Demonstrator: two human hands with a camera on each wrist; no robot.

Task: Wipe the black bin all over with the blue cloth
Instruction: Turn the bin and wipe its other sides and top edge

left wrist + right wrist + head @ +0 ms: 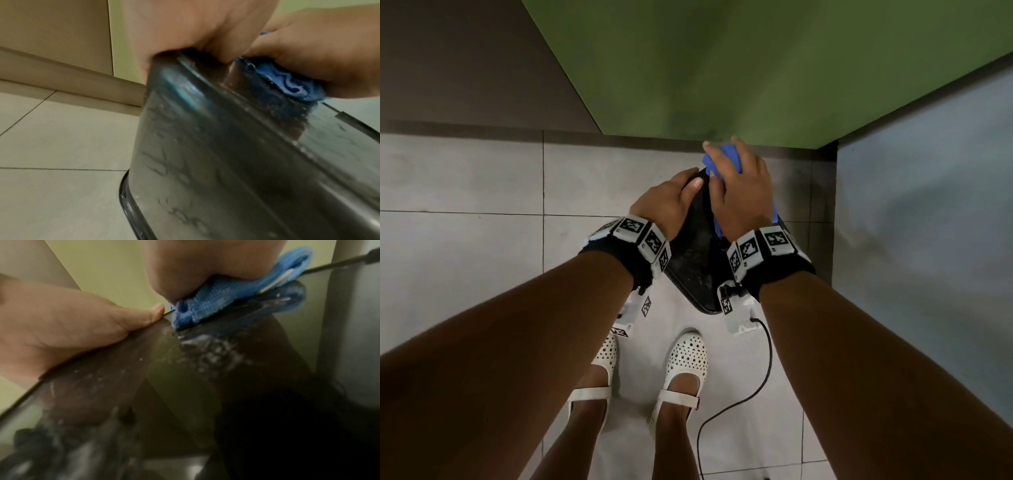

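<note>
— Briefly, item one: where does the black bin (pixel 693 260) stand?

— On the tiled floor (pixel 482 240), in the corner below a green panel (pixel 722 68), just ahead of the white shoes (pixel 685 363). Its glossy top face carries wet, soapy streaks and runs long from the person's feet away toward the wall.

— Item two: left hand (pixel 669 202)?

— Grip clamped on the bin's far left edge, thumb lying on top, fingers curled over the rim and out of sight. It steadies; it carries no cloth.

— Item three: right hand (pixel 739 192)?

— Grip closed round the bunched blue cloth (pixel 216 303), pressing it onto the far end of the top face, touching the surface, just beside the left thumb (pixel 141 316).

— Bearing for the coming stroke?

— Judged only: the unwiped length lies from the cloth back toward the wearer, along the bin's long axis. The right hand is the nearer one to that stretch; a pull toward the feet looks most direct. Sides and near end probably remain to wipe.
</note>
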